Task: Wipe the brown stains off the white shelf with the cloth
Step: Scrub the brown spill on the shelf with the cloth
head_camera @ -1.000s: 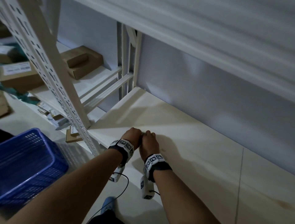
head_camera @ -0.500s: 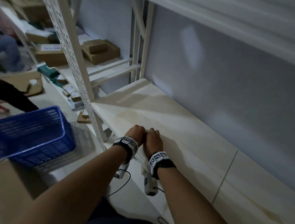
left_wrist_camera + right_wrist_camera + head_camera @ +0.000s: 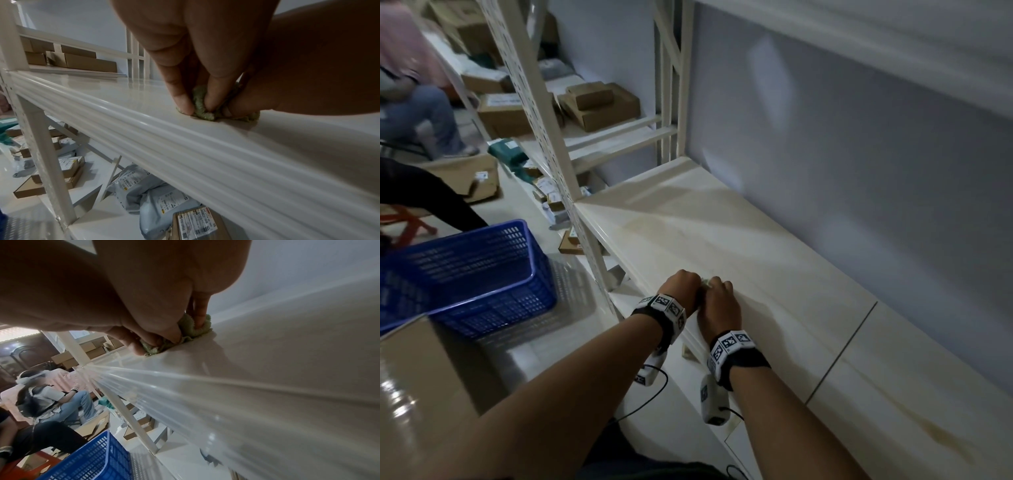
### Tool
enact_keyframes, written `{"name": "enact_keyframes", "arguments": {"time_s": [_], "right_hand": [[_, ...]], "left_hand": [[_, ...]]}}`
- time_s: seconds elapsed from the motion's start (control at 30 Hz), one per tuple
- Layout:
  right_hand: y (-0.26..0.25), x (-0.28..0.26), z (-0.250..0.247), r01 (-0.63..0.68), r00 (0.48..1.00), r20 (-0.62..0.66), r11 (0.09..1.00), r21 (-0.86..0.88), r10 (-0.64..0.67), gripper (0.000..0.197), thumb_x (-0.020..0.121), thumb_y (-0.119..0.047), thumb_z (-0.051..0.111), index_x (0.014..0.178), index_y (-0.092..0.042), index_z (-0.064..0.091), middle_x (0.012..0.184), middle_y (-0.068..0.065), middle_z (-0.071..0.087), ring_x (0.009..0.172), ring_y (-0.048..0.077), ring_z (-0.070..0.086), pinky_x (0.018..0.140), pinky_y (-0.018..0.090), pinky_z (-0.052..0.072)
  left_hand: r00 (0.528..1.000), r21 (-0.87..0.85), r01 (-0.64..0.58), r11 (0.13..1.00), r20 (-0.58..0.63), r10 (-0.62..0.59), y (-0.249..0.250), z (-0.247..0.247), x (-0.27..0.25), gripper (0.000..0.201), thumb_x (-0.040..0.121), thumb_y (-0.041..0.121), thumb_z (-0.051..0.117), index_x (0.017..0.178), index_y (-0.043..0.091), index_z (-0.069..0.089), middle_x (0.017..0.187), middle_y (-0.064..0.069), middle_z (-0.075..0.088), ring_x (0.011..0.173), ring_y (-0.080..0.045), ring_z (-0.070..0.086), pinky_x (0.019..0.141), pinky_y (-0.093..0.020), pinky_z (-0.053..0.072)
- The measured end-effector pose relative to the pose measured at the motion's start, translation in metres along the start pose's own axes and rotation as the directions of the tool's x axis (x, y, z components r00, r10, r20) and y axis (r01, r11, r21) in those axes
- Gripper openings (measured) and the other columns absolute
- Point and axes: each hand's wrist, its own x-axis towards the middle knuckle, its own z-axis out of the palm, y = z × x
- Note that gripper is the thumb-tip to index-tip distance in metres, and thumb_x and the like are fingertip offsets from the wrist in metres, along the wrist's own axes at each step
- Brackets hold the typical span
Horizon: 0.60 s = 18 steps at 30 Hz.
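A small green cloth (image 3: pixel 202 105) lies bunched on the white shelf (image 3: pixel 756 246), close to its front edge. My left hand (image 3: pixel 681 284) and right hand (image 3: pixel 719 301) sit side by side on it, and only a scrap of the cloth (image 3: pixel 705 282) peeks out between them in the head view. The left hand's fingertips (image 3: pixel 185 105) pinch its folds. In the right wrist view the cloth (image 3: pixel 191 331) is held between the right hand's thumb and fingers (image 3: pixel 200 313). A faint brown stain (image 3: pixel 650 222) marks the shelf to the left of my hands. Another brown stain (image 3: pixel 941 435) streaks the right panel.
A perforated upright post (image 3: pixel 544 120) stands at the shelf's left corner. A blue basket (image 3: pixel 476 274) and a cardboard box (image 3: pixel 421 394) stand at the lower left. An upper shelf (image 3: pixel 859 41) hangs overhead. Parcels (image 3: pixel 156 199) lie on the shelf below. A seated person (image 3: pixel 414 102) is at the far left.
The head view has swung, bringing more of the room on the left into sight. Both hands stay together on the cloth at about the same spot near the front edge.
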Motion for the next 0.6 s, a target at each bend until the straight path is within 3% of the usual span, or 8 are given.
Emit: {"name": "enact_keyframes", "arguments": {"time_s": [0.2, 0.4, 0.6], "right_hand": [[0.008, -0.015, -0.008, -0.028, 1.0, 0.001, 0.999, 0.025, 0.028, 0.02, 0.087, -0.004, 0.042, 0.095, -0.008, 0.06, 0.11, 0.008, 0.055, 0.106, 0.031, 0.045, 0.078, 0.044, 0.048], [0.01, -0.011, -0.007, -0.08, 0.996, -0.028, 0.996, 0.047, 0.081, 0.019, 0.082, 0.0, 0.043, 0.091, -0.006, 0.059, 0.107, 0.012, 0.055, 0.104, 0.034, 0.046, 0.075, 0.045, 0.047], [0.021, 0.014, -0.004, -0.15, 0.987, -0.047, 0.989, 0.017, 0.151, 0.017, 0.091, -0.013, 0.043, 0.088, -0.015, 0.06, 0.103, 0.006, 0.054, 0.099, 0.029, 0.046, 0.073, 0.041, 0.047]], "left_hand": [[0.998, 0.058, -0.039, 0.998, 0.05, 0.036, 0.016, 0.0, -0.004, 0.017, 0.087, 0.009, 0.05, 0.085, 0.002, 0.065, 0.093, -0.017, 0.069, 0.089, -0.034, 0.065, 0.069, -0.034, 0.047], [0.989, 0.074, -0.111, 0.991, 0.112, 0.102, 0.019, -0.003, 0.009, 0.016, 0.086, 0.009, 0.048, 0.077, 0.006, 0.062, 0.088, -0.015, 0.069, 0.086, -0.034, 0.065, 0.066, -0.033, 0.045], [0.987, 0.033, -0.145, 0.989, 0.07, 0.142, 0.02, -0.003, 0.029, 0.021, 0.089, 0.011, 0.046, 0.089, 0.005, 0.067, 0.097, -0.014, 0.069, 0.093, -0.033, 0.065, 0.076, -0.035, 0.049]]}}
